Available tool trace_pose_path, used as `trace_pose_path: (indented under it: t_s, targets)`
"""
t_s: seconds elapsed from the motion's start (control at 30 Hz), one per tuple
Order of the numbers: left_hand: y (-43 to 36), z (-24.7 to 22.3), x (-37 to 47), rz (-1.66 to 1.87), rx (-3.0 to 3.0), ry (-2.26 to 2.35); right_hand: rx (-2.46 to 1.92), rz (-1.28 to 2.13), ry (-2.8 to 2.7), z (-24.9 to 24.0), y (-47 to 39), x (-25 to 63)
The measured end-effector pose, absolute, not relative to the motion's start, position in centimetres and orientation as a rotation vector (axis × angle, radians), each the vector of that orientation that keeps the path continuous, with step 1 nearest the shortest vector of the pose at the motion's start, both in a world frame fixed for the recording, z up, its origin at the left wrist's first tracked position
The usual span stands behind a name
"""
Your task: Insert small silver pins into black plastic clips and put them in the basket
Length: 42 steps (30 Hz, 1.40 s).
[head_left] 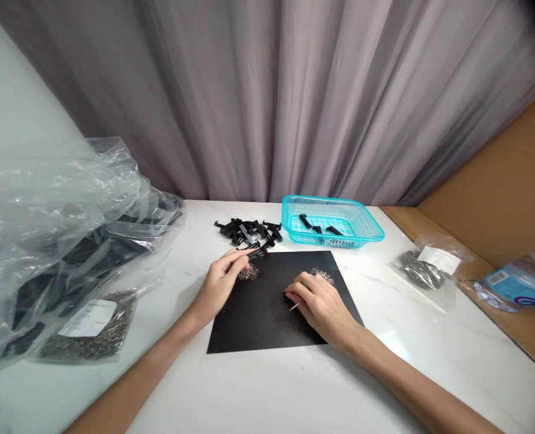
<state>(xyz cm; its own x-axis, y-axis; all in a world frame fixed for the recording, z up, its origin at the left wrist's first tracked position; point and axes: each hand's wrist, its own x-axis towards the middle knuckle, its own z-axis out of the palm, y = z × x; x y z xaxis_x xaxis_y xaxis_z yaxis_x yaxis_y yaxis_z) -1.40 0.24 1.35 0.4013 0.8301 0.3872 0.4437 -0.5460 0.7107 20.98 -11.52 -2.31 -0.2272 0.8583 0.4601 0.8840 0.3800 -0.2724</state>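
Observation:
My left hand (222,280) reaches to the near edge of a heap of black plastic parts (237,231). Its fingers are stretched out and touch a part there, and the thumb lies lower, beside a small pile of tiny metal pieces (249,272). Over the black mat (258,322), my right hand (316,301) is closed with bent fingers. A thin pale stick (294,306) sticks out from under these fingers, by a small dark shape; the rest is hidden. Just behind the right hand lies a second pile of tiny metal pieces (324,276).
A blue plastic basket (371,232) with several black parts stands behind the mat. Bags of small metal pieces lie left (99,343) and right (418,269). Large clear plastic bags (59,199) cover the left side. A water bottle (518,286) lies at the right, near a brown panel.

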Motion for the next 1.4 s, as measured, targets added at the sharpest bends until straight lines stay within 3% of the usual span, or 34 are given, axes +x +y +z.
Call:
trace_pose_path:
  t_s: [0.2,0.4,0.83,1.4]
  targets:
    - [-3.1,1.7,0.3,0.764,1.664,0.815,-1.381,0.267,-1.810,-1.1,-11.9,21.6]
    - [-4.3,0.9,0.8,0.530,1.540,0.658,-1.393,0.689,-1.610,0.6,-12.7,21.6]
    - [-5.0,0.7,1.4,0.473,1.382,0.565,-1.393,0.855,-1.449,-0.3,-12.3,22.4]
    - [-5.2,0.0,0.4,0.888,2.399,0.595,-1.281,1.014,-1.559,0.9,-13.3,21.6]
